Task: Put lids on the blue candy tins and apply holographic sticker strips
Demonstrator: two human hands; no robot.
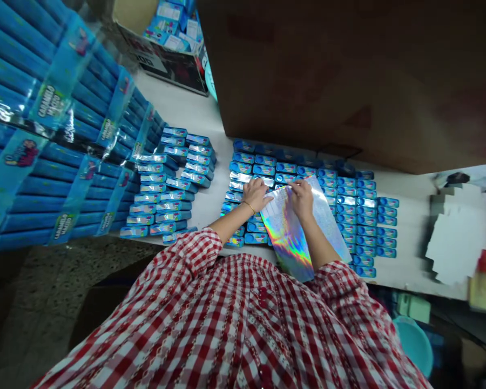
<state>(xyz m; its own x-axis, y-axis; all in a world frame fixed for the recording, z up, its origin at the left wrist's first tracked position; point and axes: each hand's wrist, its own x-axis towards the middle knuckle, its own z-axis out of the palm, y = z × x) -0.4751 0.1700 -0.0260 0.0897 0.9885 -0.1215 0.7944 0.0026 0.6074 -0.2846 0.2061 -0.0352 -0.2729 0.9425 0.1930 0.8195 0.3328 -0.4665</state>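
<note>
Rows of small blue boxes (285, 167) lie close together on the white table in front of me. My left hand (256, 194) rests on top of these boxes, its fingertips on one of them and its thumb apart, beside the sheet's left corner. A shiny rainbow-silver holographic sheet (285, 227) slants across the boxes towards my shirt. With bent fingers pressed together, my right hand (302, 199) pinches the sheet near its upper edge. Whatever lies right under the right fingertips is too small to make out. Some boxes near the left hand look covered with silvery film.
More blue boxes (172, 194) stand stacked at the left, beside tall wrapped blue packs (65, 135). A carton (174, 67) of blue packages sits behind. A large brown cardboard box (328, 81) looms at the back. White sheets (457, 232) and a turquoise basin (413, 346) are on the right.
</note>
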